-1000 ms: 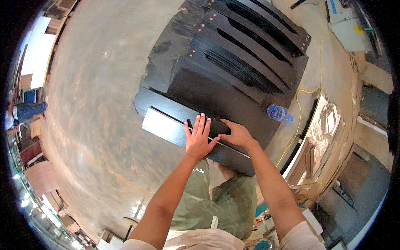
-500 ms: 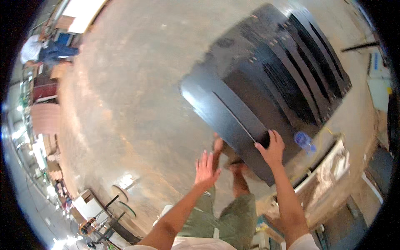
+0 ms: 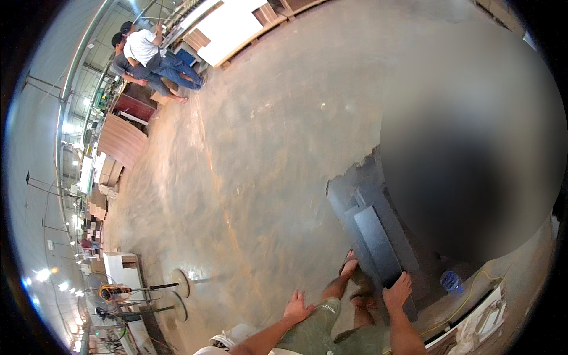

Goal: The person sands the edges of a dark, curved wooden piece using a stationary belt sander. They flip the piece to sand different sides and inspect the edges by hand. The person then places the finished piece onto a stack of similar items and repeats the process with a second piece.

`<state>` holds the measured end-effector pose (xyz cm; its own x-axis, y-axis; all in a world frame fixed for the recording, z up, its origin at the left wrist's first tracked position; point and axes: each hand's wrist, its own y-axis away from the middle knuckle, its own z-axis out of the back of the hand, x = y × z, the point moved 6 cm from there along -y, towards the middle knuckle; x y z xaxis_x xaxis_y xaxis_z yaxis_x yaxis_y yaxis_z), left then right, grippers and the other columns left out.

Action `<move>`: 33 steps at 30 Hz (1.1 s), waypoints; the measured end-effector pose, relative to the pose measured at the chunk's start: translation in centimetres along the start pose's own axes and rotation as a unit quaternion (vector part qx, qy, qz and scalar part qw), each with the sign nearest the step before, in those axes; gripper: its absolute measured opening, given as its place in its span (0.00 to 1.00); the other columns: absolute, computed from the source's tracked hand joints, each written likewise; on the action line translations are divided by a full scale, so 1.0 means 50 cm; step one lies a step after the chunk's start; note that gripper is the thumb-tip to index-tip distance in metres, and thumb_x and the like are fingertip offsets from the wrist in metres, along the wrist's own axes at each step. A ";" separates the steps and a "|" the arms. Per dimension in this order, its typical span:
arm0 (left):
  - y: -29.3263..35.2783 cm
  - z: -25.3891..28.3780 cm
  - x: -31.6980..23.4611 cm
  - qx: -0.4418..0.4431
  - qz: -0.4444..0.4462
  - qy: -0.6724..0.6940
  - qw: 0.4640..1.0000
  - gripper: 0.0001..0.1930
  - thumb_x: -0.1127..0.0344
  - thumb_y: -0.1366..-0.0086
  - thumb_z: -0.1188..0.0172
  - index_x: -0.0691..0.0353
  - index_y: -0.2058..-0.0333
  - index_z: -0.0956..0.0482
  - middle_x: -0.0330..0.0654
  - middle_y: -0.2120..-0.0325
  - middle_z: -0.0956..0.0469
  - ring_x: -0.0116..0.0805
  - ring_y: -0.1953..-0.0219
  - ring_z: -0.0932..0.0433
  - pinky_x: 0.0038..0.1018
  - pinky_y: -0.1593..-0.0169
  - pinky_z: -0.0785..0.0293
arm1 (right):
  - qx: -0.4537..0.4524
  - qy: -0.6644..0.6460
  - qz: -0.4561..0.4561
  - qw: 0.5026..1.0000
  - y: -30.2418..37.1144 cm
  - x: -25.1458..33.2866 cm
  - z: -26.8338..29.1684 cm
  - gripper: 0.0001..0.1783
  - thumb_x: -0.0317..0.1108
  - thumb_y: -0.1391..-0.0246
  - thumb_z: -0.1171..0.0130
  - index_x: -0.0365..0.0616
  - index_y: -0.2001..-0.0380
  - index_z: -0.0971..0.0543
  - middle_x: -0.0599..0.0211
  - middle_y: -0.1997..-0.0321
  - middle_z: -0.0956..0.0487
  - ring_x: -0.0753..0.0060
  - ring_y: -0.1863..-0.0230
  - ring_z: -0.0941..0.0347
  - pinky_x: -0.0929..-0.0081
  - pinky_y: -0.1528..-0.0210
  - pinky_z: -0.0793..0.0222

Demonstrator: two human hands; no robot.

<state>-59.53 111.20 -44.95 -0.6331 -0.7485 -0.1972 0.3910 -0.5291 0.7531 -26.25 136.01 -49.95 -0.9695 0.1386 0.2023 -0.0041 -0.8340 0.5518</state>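
Note:
My right hand [image 3: 397, 290] is closed round the near end of a long narrow dark panel [image 3: 378, 239]. Beneath that panel lie larger dark boards [image 3: 349, 186], spread low to the floor. A round blurred patch hides most of what is beyond them on the right. My left hand [image 3: 297, 307] is empty, its fingers apart, held beside the leg of my green shorts. My sandalled feet stand just left of the boards.
A clear blue plastic bottle [image 3: 451, 281] stands right of my right hand, near a yellow cord [image 3: 473, 290]. Fans on stands [image 3: 115, 292] are at lower left. Two people [image 3: 157, 59] stand far left by stacked boards [image 3: 121, 142]. A white-topped stack [image 3: 231, 29] lies beyond.
The view has swung, so the boards sit lower in it and more of the far left shows. My left hand has come back toward my shorts; my right stays on a dark panel.

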 end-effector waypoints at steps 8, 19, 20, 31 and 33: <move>0.002 0.037 -0.033 0.070 0.005 0.103 0.992 0.46 0.31 0.39 0.39 0.61 0.32 0.30 0.58 0.34 0.30 0.58 0.34 0.27 0.46 0.33 0.30 | 0.096 -0.049 -0.029 0.994 0.198 -0.107 0.182 0.59 0.41 0.67 0.20 0.33 0.32 0.40 0.43 0.35 0.33 0.35 0.33 0.36 0.43 0.31 0.38; -0.154 0.226 -0.319 0.083 -0.176 -0.036 0.980 0.41 0.34 0.38 0.36 0.66 0.40 0.23 0.60 0.44 0.20 0.58 0.41 0.21 0.45 0.38 0.26 | -0.022 -0.259 -0.125 0.957 0.794 -0.122 0.368 0.36 0.43 0.51 0.29 0.37 0.41 0.26 0.46 0.45 0.22 0.40 0.40 0.28 0.48 0.39 0.32; -0.187 0.237 -0.348 0.076 -0.203 -0.031 0.976 0.40 0.36 0.38 0.35 0.67 0.41 0.23 0.59 0.46 0.19 0.57 0.43 0.20 0.44 0.40 0.25 | -0.014 -0.285 -0.176 0.942 0.824 -0.125 0.350 0.40 0.43 0.55 0.26 0.36 0.41 0.27 0.45 0.44 0.22 0.39 0.40 0.28 0.48 0.38 0.32; 0.095 0.070 -0.627 0.336 -0.182 -0.018 0.924 0.43 0.32 0.31 0.43 0.63 0.32 0.33 0.52 0.38 0.25 0.45 0.45 0.23 0.44 0.49 0.29 | -0.156 -0.441 -0.344 0.814 1.176 -0.049 0.096 0.50 0.42 0.63 0.22 0.39 0.35 0.30 0.42 0.37 0.26 0.39 0.34 0.31 0.53 0.33 0.32; 0.204 -0.019 -0.649 0.399 -0.179 -0.030 0.899 0.46 0.29 0.30 0.48 0.63 0.30 0.38 0.51 0.35 0.29 0.45 0.40 0.27 0.48 0.44 0.31 | -0.172 -0.414 -0.367 0.815 1.211 -0.060 -0.015 0.52 0.41 0.62 0.24 0.39 0.32 0.34 0.44 0.33 0.28 0.41 0.32 0.32 0.53 0.30 0.33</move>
<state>-34.37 129.70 -31.44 -0.6672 -0.5511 -0.5011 -0.4342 -0.2588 0.8628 -23.76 84.68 -17.74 -0.1772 0.8619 0.4751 -0.7150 -0.4444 0.5397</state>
